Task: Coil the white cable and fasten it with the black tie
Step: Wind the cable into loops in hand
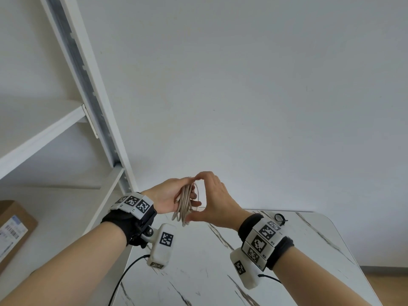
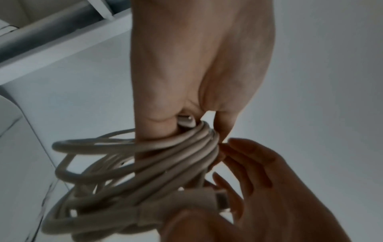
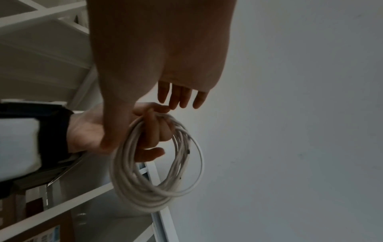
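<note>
White cable (image 1: 185, 203) hangs coiled in my left hand (image 1: 167, 196), fingers curled round the loops. My right hand (image 1: 217, 200) is open beside it, thumb touching. Loosening my grip to fetch the black tie (image 1: 280, 218) on the table (image 1: 198, 272) could spill loops.

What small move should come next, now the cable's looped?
Probably send the right hand back to pick up the black tie, which lies loose on the table behind that wrist. The left hand already grips the coiled white cable, and nothing binds it.
</note>
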The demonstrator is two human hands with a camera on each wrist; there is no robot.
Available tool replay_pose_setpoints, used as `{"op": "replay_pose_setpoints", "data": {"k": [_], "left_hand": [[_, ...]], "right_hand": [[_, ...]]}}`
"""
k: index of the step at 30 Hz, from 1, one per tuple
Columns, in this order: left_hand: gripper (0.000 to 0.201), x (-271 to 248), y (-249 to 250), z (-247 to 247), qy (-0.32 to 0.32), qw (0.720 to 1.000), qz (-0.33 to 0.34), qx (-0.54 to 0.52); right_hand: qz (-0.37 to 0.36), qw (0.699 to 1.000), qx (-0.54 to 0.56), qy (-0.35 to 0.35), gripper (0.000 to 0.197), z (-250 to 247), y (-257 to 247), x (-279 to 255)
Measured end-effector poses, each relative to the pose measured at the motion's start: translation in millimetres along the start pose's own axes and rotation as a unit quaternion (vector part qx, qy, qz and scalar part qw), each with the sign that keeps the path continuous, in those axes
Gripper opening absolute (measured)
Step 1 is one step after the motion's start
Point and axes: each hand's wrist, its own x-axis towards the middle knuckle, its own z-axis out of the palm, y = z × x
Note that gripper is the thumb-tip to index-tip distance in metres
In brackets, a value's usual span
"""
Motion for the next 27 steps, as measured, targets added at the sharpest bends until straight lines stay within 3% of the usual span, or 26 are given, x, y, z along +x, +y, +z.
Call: {"op": "replay_pose_setpoints", "data": {"k": [3,7,10,15,20,27], "left_hand": [[0.031,-0.6,-3.3,5.4,-0.037,0.998,-0.029,0.033],[0.024,-2.7,-5.0,15.9,-0.054,0.996,-0.040,0.066],[0.026,-1.0,-6.7,18.8,-0.062,0.995,-0.045,0.064],[0.023,0.1,-1.5,17.9,-0.073,0.997,-0.025,0.014],[0.033,1.3,4.4,18.6,-0.049,0.999,-0.002,0.008],[0.007,2.1,8.1,10.1,-0.022,0.993,0.052,0.107]], "right_hand": [[0.023,0.997,0.036,-0.068,0.110,-3.6,0.6,-1.9],[0.041,0.993,0.040,-0.106,0.097,-2.9,4.8,-0.2],[0.050,0.993,0.035,-0.102,0.081,-2.7,3.4,0.1],[0.058,0.993,0.049,-0.089,0.079,-2.1,6.5,4.2],[0.060,0.996,0.031,-0.050,0.076,4.9,12.3,6.2],[0.093,0.994,0.050,-0.011,0.067,4.0,19.4,9.2]]}}
